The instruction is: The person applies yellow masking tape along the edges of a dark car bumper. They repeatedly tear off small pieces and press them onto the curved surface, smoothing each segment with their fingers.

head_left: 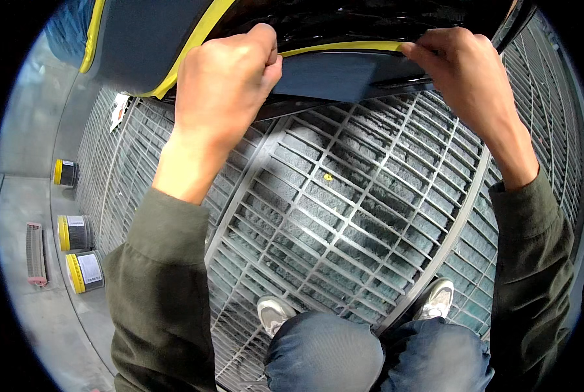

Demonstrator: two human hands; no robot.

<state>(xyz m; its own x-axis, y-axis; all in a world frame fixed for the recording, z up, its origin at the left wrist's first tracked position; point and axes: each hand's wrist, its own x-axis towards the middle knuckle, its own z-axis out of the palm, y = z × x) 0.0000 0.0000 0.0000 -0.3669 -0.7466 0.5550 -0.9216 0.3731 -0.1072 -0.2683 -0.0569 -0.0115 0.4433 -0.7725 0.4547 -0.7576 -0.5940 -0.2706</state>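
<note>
My left hand (223, 78) is closed in a fist at the left end of a narrow yellow tape strip (344, 47), its thumb pressed against the fingers. At the strip's other end my right hand (465, 68) pinches the tape between thumb and fingertips. Between the hands the strip runs in a shallow curve along a glossy black panel (344, 23), above a dark grey-blue lower band (331, 73). More yellow tape (186, 55) edges a dark grey-blue sheet (145, 39) left of my left hand. The undersides of my fingers are hidden.
Metal floor grating (344, 215) lies below the panel, with a small yellow scrap (328, 177) on it. At left stand several yellow-lidded tubs (91, 271) near a long grey-and-pink object (36, 253). My shoes (437, 299) rest on the grating.
</note>
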